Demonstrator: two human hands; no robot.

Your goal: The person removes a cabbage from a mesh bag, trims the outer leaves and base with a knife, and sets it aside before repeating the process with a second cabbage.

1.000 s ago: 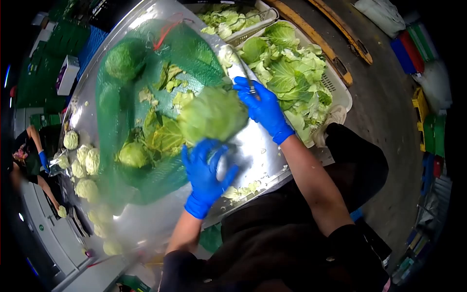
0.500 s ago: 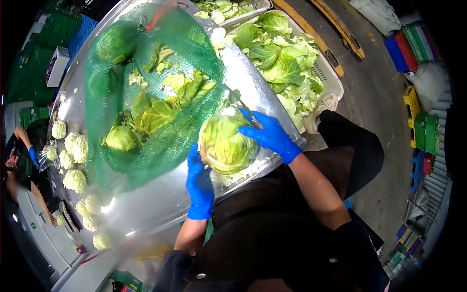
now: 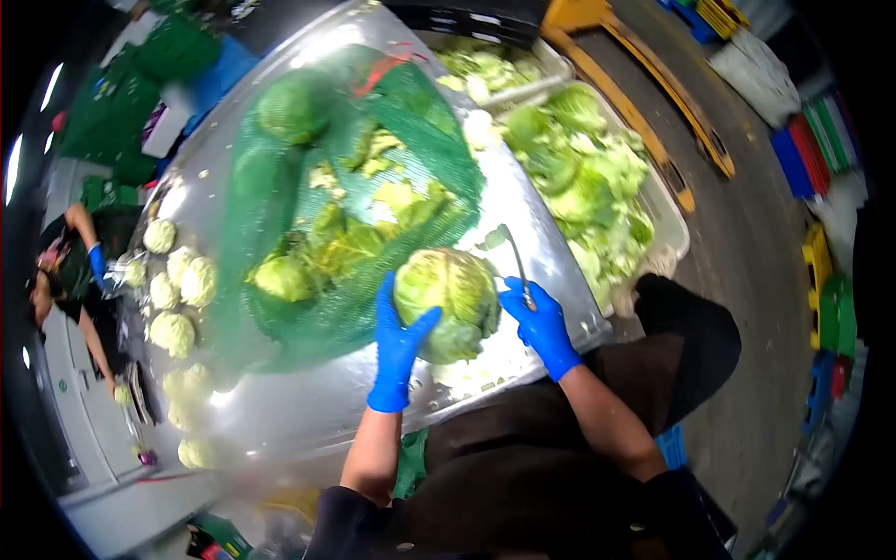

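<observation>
A large green cabbage (image 3: pixel 446 301) rests on the metal table near its front edge. My left hand (image 3: pixel 399 343) lies against its left side, with the thumb over the leaves and the fingers along the edge. Just right of the cabbage, my right hand (image 3: pixel 539 322) is closed round the handle of a knife (image 3: pixel 519 261). The knife's thin, curved blade points away from me and is apart from the cabbage. Behind the cabbage spreads a green net bag (image 3: pixel 271 210), with loose leaves (image 3: pixel 350 243) and a smaller cabbage (image 3: pixel 285 278) about it.
A crate (image 3: pixel 679 219) of cabbage leaves stands right of the metal table (image 3: pixel 308 397), with another leaf-filled crate (image 3: pixel 560 70) behind. Pale trimmed heads (image 3: pixel 172 333) line the table's left side. Beyond them is another person (image 3: pixel 79 271). Yellow pallet-truck forks (image 3: pixel 639 121) lie on the floor.
My right hand has come off the cabbage to the right, carrying the knife. The cabbage has turned, and its pale cut end no longer shows. My left hand now reaches further over it.
</observation>
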